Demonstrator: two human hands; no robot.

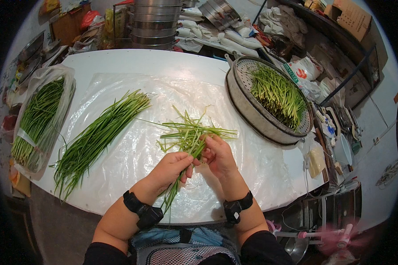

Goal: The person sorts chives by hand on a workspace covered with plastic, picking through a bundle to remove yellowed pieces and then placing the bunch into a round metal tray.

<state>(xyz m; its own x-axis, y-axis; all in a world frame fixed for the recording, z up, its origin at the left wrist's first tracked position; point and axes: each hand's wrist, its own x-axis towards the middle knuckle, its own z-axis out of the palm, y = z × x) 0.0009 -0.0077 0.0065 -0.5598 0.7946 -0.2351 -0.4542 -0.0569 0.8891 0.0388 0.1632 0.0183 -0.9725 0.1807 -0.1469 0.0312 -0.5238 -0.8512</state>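
Observation:
My left hand (pixel 176 167) grips a small bunch of garlic chives (pixel 173 194), whose leaves trail down towards my body. At the upper end of that bunch, my right hand (pixel 218 153) has thumb and fingers closed on the stalks. Just beyond my fingers lies a loose heap of chive stalks and trimmings (pixel 182 132). A larger pile of garlic chives (pixel 103 142) rests to the left, pale ends pointing away from me. More chives stand bundled upright-looking in a round metal steamer tray (pixel 243 68) at the right.
A clear plastic sheet (pixel 126 172) covers much of the white table (pixel 83 61). Bagged chives (pixel 41 116) lie at its left edge. Behind it are stacked metal steamers (pixel 156 25) and white sacks (pixel 242 39). A pink fan (pixel 343 237) stands low at the right.

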